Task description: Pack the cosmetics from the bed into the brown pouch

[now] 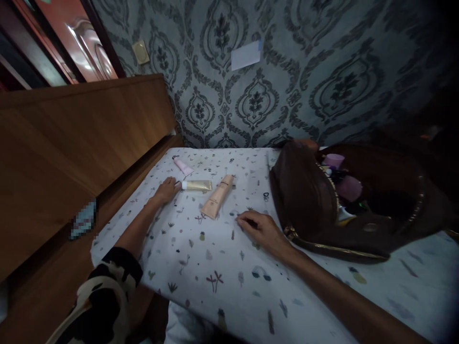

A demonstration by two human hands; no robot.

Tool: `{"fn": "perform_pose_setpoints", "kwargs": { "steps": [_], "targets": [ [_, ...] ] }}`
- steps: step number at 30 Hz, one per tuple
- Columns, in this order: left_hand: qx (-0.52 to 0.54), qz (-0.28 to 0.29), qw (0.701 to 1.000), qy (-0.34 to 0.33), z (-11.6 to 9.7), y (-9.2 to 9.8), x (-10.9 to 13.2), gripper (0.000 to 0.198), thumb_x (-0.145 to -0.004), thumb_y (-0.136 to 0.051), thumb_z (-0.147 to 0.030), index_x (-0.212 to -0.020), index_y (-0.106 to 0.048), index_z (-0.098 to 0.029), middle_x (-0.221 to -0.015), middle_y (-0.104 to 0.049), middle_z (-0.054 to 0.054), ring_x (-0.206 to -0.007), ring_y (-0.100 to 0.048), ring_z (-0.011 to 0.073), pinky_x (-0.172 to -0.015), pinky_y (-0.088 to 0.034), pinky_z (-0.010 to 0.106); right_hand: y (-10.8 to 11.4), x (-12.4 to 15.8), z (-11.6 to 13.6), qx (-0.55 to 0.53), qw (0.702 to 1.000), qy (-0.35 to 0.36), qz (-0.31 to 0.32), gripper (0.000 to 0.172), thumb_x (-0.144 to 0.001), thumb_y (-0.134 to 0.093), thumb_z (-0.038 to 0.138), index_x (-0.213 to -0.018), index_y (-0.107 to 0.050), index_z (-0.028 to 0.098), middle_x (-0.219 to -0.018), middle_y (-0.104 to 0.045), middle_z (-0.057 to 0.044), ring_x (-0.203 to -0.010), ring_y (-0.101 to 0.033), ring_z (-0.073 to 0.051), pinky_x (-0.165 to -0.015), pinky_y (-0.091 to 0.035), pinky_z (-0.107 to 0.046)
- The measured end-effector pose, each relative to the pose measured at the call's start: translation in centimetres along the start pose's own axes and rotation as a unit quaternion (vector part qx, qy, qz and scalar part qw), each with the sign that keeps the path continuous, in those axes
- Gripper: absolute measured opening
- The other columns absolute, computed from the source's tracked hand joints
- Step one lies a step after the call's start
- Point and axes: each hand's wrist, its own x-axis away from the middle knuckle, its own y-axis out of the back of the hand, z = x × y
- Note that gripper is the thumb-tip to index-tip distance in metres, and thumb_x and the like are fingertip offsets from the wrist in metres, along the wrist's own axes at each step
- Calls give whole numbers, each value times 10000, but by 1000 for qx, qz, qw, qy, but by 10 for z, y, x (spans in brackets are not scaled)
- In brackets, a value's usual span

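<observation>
My left hand (167, 190) lies on the printed tabletop cover with its fingers stretched out, close by the white cap of a gold tube (197, 185). I cannot tell whether the fingertips touch that cap. To the right of the gold tube, a larger peach-coloured squeeze tube (218, 197) lies at a slant. A small pink tube (183, 166) with a dark cap is farther back on the left. My right hand (263, 230) rests on the cover between the peach tube and a brown bag, fingers curled in and nothing visible in them.
The open brown bag (299, 191) has a gold zip and holds a pink cup-like item (334, 160) and other small things. A wooden panel (82, 143) stands along the left side. Patterned wallpaper (251, 105) rises behind the white printed cover (229, 258).
</observation>
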Motion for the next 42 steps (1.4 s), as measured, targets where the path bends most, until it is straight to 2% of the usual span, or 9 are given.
{"fn": "perform_pose_setpoints", "kwargs": {
  "steps": [5, 10, 13, 18, 25, 29, 33, 39, 42],
  "targets": [
    [44, 27, 998, -24, -5, -6, 45, 534, -1015, -421, -412, -1472, -414, -137, -1551, -442, 194, -1470, -375, 328, -1152, -368, 480, 2, 1, 1, 4, 1000, 9, 5, 244, -914, -555, 354, -868, -732, 193, -840, -728, -52, -780, -666, -192, -722, -500, -295],
    [90, 28, 993, -76, -23, 7, 95, 512, -1023, -354, -456, -1460, -448, -205, -1456, -560, 130, -1314, -555, 264, -1087, -443, 388, 4, 1, 4, 17, 1000, 16, 13, 249, -918, -540, 338, -862, -729, 187, -838, -733, -57, -775, -662, -190, -720, -493, -290],
    [98, 1, 994, -51, -35, 8, 105, 559, -1035, -296, -522, -1428, -467, -164, -1469, -531, 175, -1369, -497, 292, -1124, -402, 440, 4, 1, 4, 18, 1000, 16, 11, 254, -914, -538, 341, -862, -730, 183, -831, -732, -59, -767, -661, -189, -704, -490, -287],
    [94, 8, 995, -22, -53, -3, 117, 654, -978, -483, -546, -1472, -412, -123, -1580, -391, 228, -1517, -278, 372, -1195, -265, 572, 3, 1, 5, 22, 1000, 18, 12, 259, -914, -535, 340, -889, -738, 181, -846, -736, -61, -787, -671, -192, -725, -497, -291],
    [145, -24, 978, -151, -78, 11, 153, 458, -1039, -375, -484, -1295, -616, -190, -1414, -600, 134, -1308, -563, 272, -1108, -454, 436, 4, 2, 7, 26, 999, 19, 8, 227, -912, -549, 309, -863, -730, 181, -831, -729, -53, -771, -666, -185, -716, -495, -287],
    [68, -20, 990, -125, -82, 1, 164, 612, -998, -480, -532, -1436, -493, -105, -1568, -436, 196, -1489, -354, 343, -1194, -352, 513, 3, 3, 9, 27, 999, 19, 8, 207, -907, -556, 281, -871, -732, 180, -840, -727, -57, -767, -663, -186, -712, -497, -290],
    [32, -14, 987, -159, -82, -5, 182, 611, -1025, -450, -479, -1515, -382, -121, -1607, -385, 172, -1525, -292, 313, -1204, -342, 496, 3, 3, 8, 39, 999, 26, 9, 210, -909, -550, 284, -883, -730, 179, -843, -724, -56, -759, -651, -181, -703, -488, -286],
    [7, 0, 981, -191, -88, 21, 197, 299, -1027, -448, -241, -1288, -585, -197, -1264, -674, 119, -1196, -609, 283, -1001, -480, 469, 0, 5, 11, 67, 996, 57, 24, 214, -919, -540, 273, -870, -724, 176, -854, -724, -79, -846, -650, -216, -822, -507, -349],
    [17, 18, 977, -211, -100, 28, 192, 183, -1014, -475, -254, -1126, -610, -202, -1060, -684, 86, -1006, -633, 257, -880, -506, 412, -3, 11, 21, 55, 997, 45, 42, 236, -939, -529, 299, -927, -726, 169, -899, -728, -94, -883, -652, -225, -827, -509, -358]
  ]
}}
